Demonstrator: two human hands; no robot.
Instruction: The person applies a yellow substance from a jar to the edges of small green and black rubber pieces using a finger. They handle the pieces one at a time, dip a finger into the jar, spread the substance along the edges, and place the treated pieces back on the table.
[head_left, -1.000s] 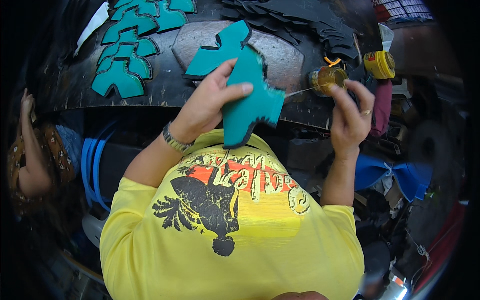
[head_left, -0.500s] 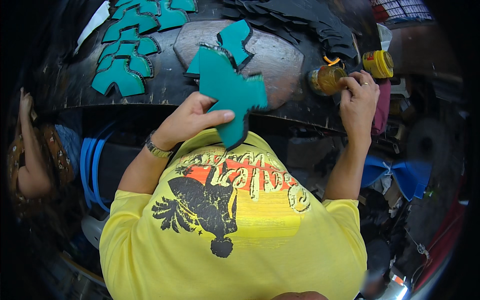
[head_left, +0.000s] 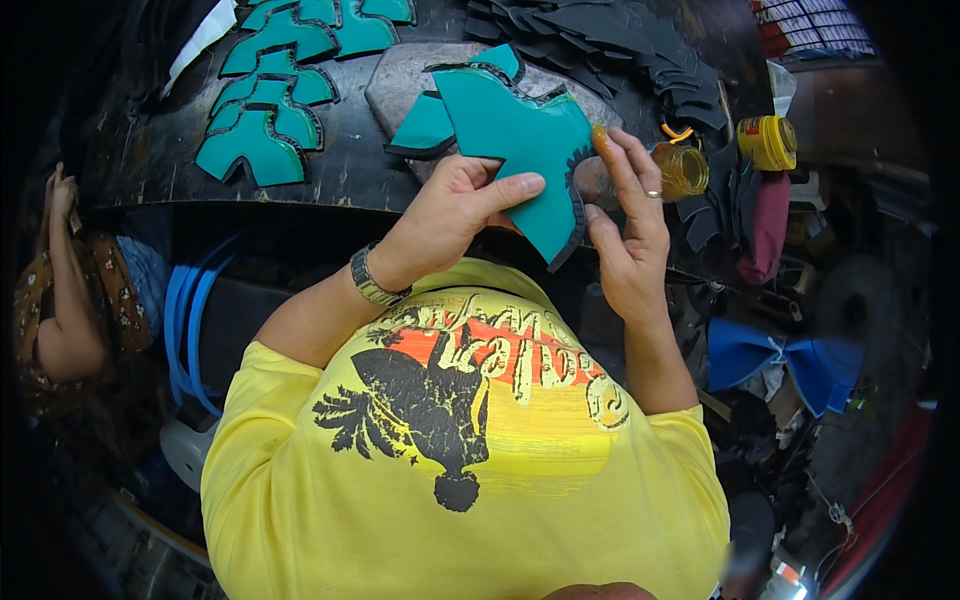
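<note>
Pinched between the thumb and fingers of my left hand (head_left: 445, 220) is a teal cut-out piece (head_left: 520, 150) with curved sides and a black, notched edge. My right hand (head_left: 635, 240) is beside that piece's right edge, fingers apart, with an amber blob of paste on one fingertip. An open glass jar (head_left: 683, 170) of amber paste stands just right of that hand. Behind the held piece, another teal piece (head_left: 422, 128) lies on a worn slab (head_left: 395, 78), partly covered.
Several teal pieces (head_left: 255, 150) overlap in rows on the dark table's left. Thin black pieces (head_left: 640, 55) are heaped at the back right. A yellow jar (head_left: 768, 143) and an orange loop (head_left: 677, 132) sit nearby. Another person (head_left: 75, 320) is at the far left, near a blue-framed chair (head_left: 185, 340).
My right hand has left the jar and come left to the teal piece, paste now on its fingertip. My left hand has shifted right with the piece, which is tilted differently.
</note>
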